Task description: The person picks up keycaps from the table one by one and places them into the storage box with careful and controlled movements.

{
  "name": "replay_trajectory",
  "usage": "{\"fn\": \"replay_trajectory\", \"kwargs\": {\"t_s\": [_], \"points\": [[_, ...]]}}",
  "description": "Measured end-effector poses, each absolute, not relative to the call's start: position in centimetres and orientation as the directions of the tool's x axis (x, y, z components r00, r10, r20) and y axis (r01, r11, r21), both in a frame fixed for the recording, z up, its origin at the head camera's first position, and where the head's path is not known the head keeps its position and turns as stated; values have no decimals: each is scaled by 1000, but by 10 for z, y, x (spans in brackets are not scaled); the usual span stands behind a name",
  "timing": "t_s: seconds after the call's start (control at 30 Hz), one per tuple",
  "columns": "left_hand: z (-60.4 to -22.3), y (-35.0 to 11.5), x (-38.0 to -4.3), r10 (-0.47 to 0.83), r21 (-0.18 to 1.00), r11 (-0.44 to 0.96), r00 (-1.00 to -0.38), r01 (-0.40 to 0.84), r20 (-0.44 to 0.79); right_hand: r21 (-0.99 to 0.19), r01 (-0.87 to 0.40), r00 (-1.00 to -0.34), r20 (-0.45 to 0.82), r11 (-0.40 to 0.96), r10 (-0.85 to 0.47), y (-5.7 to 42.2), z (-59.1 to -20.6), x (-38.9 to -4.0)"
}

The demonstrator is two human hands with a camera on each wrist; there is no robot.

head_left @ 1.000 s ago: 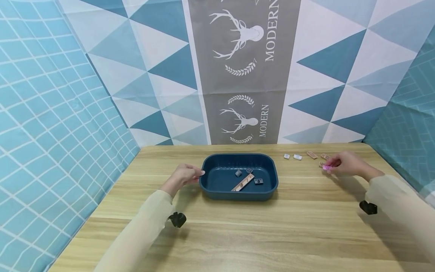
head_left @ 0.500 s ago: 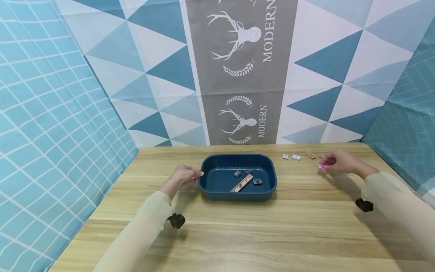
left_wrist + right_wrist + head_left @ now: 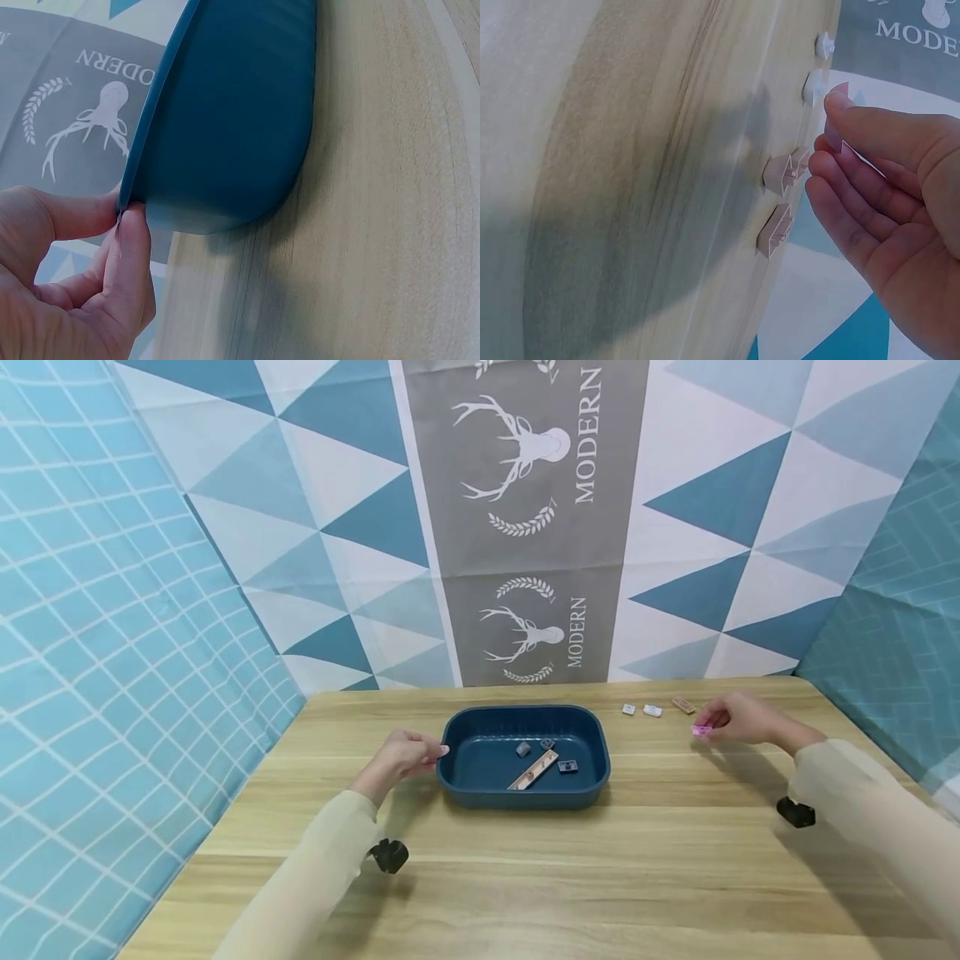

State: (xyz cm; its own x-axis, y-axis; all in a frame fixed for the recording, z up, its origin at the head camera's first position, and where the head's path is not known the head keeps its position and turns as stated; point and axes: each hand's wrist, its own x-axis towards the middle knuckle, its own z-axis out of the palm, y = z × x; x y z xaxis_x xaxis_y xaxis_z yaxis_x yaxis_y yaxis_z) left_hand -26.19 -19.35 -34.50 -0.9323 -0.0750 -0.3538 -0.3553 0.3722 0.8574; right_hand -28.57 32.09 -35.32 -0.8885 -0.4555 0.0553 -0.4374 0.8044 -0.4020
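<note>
My left hand [image 3: 405, 758] pinches the left rim of a dark blue plastic bin [image 3: 487, 800] between thumb and fingers, which shows closely in the left wrist view. Inside the bin lie a long tan strip [image 3: 534, 770] and small grey pieces [image 3: 567, 767]. To the bin's right, my right hand [image 3: 738, 720] holds a small pink piece [image 3: 701, 731] between thumb and fingertips. In the right wrist view the piece looks thin and is partly covered by the thumb. From that side, it is raised off the table, and tan pieces [image 3: 775, 231] lie beyond the fingers.
Two small white pieces [image 3: 652, 711] and a tan piece [image 3: 684, 705] lie along the back of the wooden table [image 3: 525, 885]. Patterned cloth [image 3: 360, 510] stands behind the table, with blue tiled cloth [image 3: 97, 610] on the left.
My right hand has moved a little left with the pink piece, toward the bin. Tan pieces seen beside it earlier are now hidden behind it in the head view. The left hand keeps its grip.
</note>
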Motion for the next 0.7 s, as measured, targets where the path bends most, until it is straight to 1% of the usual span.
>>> {"fn": "replay_trajectory", "kwargs": {"t_s": [0.1,0.2,0.5,0.7], "points": [[-345,-192,-262,-73,855,375,-931,-357,-357,-405,-430,-892,50,807,-450,319,-352,-285],[-344,-192,-262,-77,854,376,-931,-359,-357,-398,-448,-882,55,800,-467,318,-350,-285],[-346,-194,-263,-79,853,374,-929,-363,-361,-397,-443,-880,22,804,-474,312,-346,-287],[-346,-194,-263,-83,845,391,-928,-365,-363,-401,-454,-875,29,796,-484,310,-342,-287]]}}
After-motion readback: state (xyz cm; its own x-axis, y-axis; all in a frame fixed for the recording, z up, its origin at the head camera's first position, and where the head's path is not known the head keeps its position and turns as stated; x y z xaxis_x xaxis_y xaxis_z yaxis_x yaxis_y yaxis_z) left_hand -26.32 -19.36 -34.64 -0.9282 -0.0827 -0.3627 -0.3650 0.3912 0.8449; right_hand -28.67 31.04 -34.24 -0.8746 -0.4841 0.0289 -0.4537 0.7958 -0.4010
